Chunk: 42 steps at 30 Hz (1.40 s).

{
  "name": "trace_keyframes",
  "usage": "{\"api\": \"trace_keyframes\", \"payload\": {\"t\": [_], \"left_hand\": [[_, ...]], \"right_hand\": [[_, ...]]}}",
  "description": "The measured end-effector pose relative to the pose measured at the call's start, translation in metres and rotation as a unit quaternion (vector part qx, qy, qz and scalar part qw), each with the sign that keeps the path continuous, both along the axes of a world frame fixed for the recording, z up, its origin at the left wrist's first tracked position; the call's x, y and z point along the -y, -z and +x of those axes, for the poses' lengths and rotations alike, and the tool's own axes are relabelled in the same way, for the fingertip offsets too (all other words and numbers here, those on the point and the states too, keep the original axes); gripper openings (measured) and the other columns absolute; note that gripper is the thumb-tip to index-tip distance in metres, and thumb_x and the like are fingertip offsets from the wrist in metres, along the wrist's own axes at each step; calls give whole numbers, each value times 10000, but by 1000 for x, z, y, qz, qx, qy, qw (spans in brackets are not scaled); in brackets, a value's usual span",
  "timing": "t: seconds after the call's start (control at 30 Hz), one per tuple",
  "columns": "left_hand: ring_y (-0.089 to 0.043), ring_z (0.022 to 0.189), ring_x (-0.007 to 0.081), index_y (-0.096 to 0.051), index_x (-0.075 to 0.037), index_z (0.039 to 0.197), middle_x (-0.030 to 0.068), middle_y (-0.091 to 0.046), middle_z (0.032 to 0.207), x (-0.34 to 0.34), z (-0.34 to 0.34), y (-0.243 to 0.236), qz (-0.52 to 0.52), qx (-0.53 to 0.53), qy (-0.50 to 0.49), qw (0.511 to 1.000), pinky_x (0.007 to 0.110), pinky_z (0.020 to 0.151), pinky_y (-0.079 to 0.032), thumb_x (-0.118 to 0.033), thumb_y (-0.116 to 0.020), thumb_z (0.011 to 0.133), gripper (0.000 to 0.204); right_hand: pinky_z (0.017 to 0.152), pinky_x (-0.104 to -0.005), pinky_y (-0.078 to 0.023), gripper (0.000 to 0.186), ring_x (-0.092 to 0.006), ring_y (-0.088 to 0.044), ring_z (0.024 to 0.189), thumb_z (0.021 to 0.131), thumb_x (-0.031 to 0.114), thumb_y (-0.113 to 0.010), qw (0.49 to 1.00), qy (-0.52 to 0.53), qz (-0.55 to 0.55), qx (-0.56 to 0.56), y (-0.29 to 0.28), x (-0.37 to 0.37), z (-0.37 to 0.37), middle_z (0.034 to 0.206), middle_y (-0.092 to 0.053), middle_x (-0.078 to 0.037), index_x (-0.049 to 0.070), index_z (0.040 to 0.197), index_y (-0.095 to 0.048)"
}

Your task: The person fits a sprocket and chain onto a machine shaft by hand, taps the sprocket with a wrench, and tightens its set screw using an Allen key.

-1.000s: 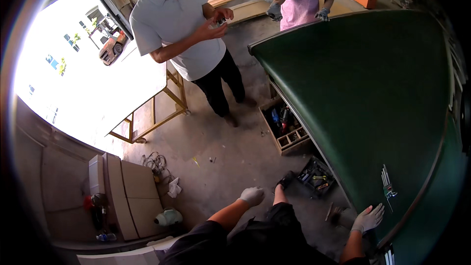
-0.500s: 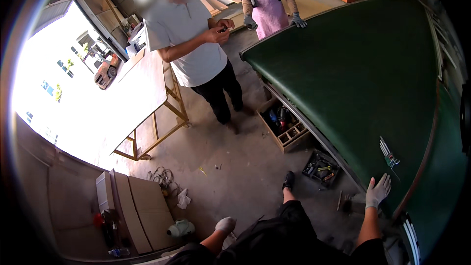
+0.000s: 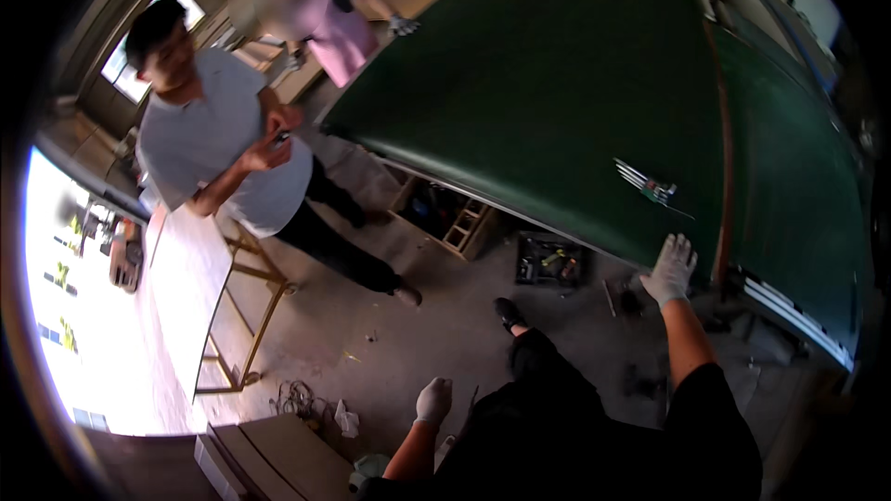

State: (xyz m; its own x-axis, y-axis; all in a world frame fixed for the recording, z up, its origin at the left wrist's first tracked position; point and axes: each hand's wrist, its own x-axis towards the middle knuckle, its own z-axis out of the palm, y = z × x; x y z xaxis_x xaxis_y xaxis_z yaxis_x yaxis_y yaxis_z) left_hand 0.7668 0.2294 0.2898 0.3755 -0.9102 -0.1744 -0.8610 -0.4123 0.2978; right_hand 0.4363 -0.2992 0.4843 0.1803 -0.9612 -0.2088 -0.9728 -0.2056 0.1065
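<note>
My right hand (image 3: 670,269), in a pale glove, rests flat with fingers spread on the near edge of a large dark green panel (image 3: 557,93). A small metal tool with several prongs (image 3: 648,187) lies on the panel just beyond that hand. My left hand (image 3: 433,400), also gloved, hangs loosely curled by my left leg above the concrete floor and holds nothing. My dark trousers and shoe (image 3: 509,313) show below.
A person in a grey shirt (image 3: 218,153) stands to the left by a wooden trestle table (image 3: 200,288). Another person in a pink apron (image 3: 325,23) grips the panel's far edge. A wooden crate (image 3: 444,218) and a black tool tray (image 3: 549,260) sit under the panel.
The view has swung toward the left and tilted. My right hand stays on the panel edge. My left hand has shifted slightly rightward by my leg.
</note>
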Motion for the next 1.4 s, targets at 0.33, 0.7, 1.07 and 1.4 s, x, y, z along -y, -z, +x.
{"api": "trace_keyframes", "payload": {"t": [0.33,0.7,1.07,1.4], "left_hand": [[-692,682,305,-678,19,949,170,-711,813,-7,-36,6,94,-223,-107,964,415,666,-550,-163,-685,877,195],[-652,648,211,-652,5,898,128,-666,750,146,-225,-48,133,-249,-144,948,382,621,-520,-256,-642,987,275],[-673,870,441,-656,-69,881,215,-698,865,251,-532,-83,232,-195,175,937,548,763,-506,-471,-615,971,414],[-637,1101,212,-584,56,1317,134,-665,1184,332,-561,42,168,-518,-128,829,335,968,-511,-125,-690,979,398]], "right_hand": [[1234,-547,-238,944,-391,-265,1543,831,499,-760,991,-81,23,106,40,-29,-56,1660,-283,-220,44,1565,-379],[929,-440,-539,472,-388,-701,1072,926,411,-677,848,212,294,386,201,-339,-424,1108,-730,-237,15,1181,-712],[471,-285,-479,155,-144,-581,563,962,170,-680,595,668,54,444,173,-431,-763,738,-636,-57,16,958,-696],[794,-315,-556,301,-177,-691,818,975,195,-691,785,408,112,452,153,-356,-685,959,-747,-122,-46,1156,-705]]}}
